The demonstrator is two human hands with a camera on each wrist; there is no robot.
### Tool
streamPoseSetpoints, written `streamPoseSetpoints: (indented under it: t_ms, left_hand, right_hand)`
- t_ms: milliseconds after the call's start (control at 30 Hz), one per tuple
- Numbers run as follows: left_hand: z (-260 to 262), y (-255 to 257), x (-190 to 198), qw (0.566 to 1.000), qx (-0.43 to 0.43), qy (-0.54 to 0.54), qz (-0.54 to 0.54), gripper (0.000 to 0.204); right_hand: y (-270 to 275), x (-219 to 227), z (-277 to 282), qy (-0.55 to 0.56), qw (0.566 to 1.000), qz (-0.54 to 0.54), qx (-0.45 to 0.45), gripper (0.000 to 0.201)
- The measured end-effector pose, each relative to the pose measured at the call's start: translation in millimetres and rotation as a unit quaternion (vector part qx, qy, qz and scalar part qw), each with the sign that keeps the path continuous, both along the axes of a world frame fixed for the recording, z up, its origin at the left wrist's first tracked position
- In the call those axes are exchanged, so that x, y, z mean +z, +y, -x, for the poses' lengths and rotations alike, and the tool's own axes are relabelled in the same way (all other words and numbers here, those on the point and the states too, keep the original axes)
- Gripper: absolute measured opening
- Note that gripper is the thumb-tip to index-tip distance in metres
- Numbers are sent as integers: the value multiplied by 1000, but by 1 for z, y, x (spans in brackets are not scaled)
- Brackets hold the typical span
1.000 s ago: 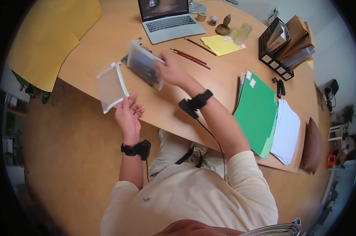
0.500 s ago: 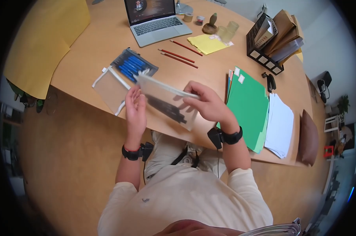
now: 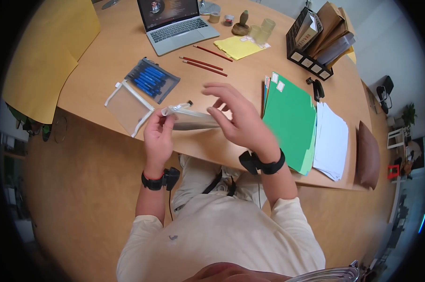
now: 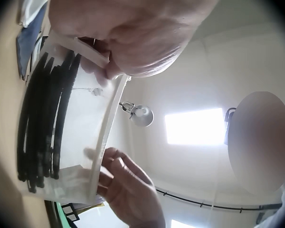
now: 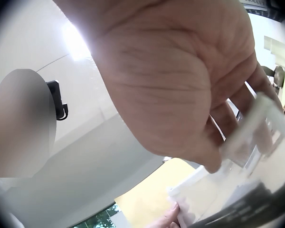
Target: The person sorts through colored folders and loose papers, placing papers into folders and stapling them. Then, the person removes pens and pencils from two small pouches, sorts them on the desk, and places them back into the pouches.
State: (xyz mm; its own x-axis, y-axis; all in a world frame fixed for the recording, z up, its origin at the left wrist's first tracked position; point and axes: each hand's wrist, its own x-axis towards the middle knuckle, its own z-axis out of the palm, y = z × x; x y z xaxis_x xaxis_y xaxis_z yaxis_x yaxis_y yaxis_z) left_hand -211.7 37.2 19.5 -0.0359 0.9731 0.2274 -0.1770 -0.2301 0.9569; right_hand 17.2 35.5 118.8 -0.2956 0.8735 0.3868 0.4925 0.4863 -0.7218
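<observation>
A clear zip pouch with black pens inside is held up over the table's front edge. My left hand pinches its left corner, near the zip end. At the pouch's other end is my right hand, fingers loosely extended and spread, thumb close by the white zip strip. In the left wrist view, the right fingertips overlap the pouch's top edge. Just beyond the left hand, a clear white-edged pouch lies flat on the table. Behind it rests a dark-edged pouch of blue pens.
Red pencils and yellow folders lie beyond the hands, near a laptop. To the right are green folders, white papers, a black stapler and a black file holder.
The right hand brought the black-pen pouch from the blue-pen pouch toward the body; the left hand let go of the white-edged pouch and took this one's corner. The right hand's grip has loosened.
</observation>
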Motion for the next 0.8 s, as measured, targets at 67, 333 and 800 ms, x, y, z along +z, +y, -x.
streamPoseSetpoints:
  t_ms: [67, 333, 800]
  left_hand:
    - [-2, -4, 1, 999, -41, 2, -21, 11]
    - [-7, -6, 0, 994, -8, 64, -92, 3]
    - [37, 12, -27, 991, 122, -43, 29, 16]
  right_hand:
    - [4, 2, 15, 18, 997, -66, 26, 33]
    - [2, -7, 26, -104, 990, -91, 15, 13]
    - [-7, -35, -70, -209, 963, -62, -156, 9]
